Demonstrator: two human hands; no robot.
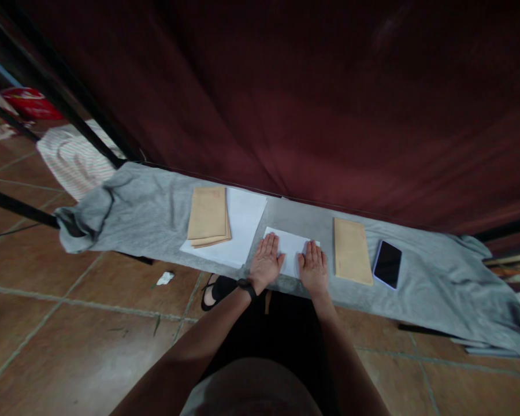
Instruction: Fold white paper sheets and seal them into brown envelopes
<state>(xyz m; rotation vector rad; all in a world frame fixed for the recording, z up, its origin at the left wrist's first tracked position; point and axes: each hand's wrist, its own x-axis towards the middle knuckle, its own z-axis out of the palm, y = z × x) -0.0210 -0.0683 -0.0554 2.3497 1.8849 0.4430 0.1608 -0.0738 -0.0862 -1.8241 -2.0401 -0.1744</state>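
My left hand (266, 261) and my right hand (314, 267) both lie flat, fingers stretched out, on a folded white sheet of paper (291, 245) at the front of a narrow surface covered with grey cloth (147, 211). A dark band circles my left wrist. To the left lies a stack of brown envelopes (208, 215) on top of white sheets (242, 222). One brown envelope (351, 251) lies just right of my right hand, and beyond it a dark phone (387, 264).
A dark red curtain (312, 98) hangs right behind the surface. Tiled floor (60, 323) spreads below, with a scrap of white paper (165, 278) and a black sandal (216, 290). Black metal bars and striped cloth (75, 159) stand at the left.
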